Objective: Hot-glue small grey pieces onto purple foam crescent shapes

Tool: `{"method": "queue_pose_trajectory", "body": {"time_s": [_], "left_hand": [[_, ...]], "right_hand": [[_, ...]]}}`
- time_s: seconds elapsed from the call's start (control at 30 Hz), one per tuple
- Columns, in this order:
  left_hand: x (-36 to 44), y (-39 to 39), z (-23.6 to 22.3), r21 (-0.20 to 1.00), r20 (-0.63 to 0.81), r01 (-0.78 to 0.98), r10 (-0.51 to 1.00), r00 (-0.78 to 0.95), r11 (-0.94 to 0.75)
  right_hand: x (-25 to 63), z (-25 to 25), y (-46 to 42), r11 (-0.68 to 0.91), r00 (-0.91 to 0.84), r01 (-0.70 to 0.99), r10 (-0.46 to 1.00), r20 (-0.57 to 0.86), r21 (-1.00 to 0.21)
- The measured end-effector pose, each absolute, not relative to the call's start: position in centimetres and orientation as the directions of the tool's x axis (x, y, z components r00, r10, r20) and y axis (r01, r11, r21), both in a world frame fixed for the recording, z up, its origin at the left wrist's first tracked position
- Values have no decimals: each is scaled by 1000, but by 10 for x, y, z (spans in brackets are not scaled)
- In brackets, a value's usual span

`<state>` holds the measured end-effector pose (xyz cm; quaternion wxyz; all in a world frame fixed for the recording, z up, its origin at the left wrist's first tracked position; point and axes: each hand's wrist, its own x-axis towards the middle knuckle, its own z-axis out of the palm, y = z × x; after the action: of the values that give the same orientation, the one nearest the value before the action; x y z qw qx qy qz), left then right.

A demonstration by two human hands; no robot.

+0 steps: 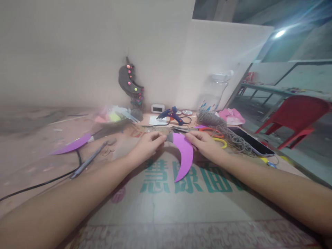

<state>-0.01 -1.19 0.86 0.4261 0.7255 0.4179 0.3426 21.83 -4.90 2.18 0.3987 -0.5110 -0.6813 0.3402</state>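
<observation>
A purple crescent cutout (186, 152) hangs between my hands above the table, one pointed tip hanging down. Its upper left part is covered by a grey band, which looks like wound yarn (169, 137). My left hand (152, 142) is closed in a pinch at this grey end, hiding the crescent's other tip. With thumb and fingers my right hand (201, 141) grips the crescent's upper right edge. Just behind the hands lie orange-handled scissors (214, 131) and a yellow handle loop (221, 142). A grey yarn ball (211, 119) with loose strands sits behind my right hand.
A blue glue gun (172, 114) stands near the wall beside a small digital clock (157, 108). Left are a bowl of colourful pieces (110, 119), another purple cutout (74, 144) and a grey pen-like tool (89, 160). Right are a phone (251, 141) and clear bottle (214, 91). A decorated crescent (127, 81) hangs behind.
</observation>
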Motion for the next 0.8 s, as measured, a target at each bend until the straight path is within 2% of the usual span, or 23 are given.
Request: {"method": "queue_pose_trajectory", "body": {"time_s": [0.1,0.2,0.3,0.47,0.6,0.8], "left_hand": [[-1,-15,11,909,38,327,831,554,-259],[-1,-18,11,891,-55,367,742,669,-266],[0,-19,10,886,-73,389,751,657,-254],[0,-18,8,879,-57,395,761,646,-269],[0,-18,8,876,-39,390,766,642,-282],[-1,-18,9,899,-42,364,779,626,-245]], "right_hand": [[236,44,-35,365,-76,474,923,376,-801],[256,58,-23,305,-17,548,935,355,-778],[263,52,-20,320,-131,654,940,314,-686],[242,25,-23,369,-276,867,915,293,-336],[231,15,-21,481,-423,871,840,340,-103],[242,6,-16,467,-436,883,848,301,-39]]}}
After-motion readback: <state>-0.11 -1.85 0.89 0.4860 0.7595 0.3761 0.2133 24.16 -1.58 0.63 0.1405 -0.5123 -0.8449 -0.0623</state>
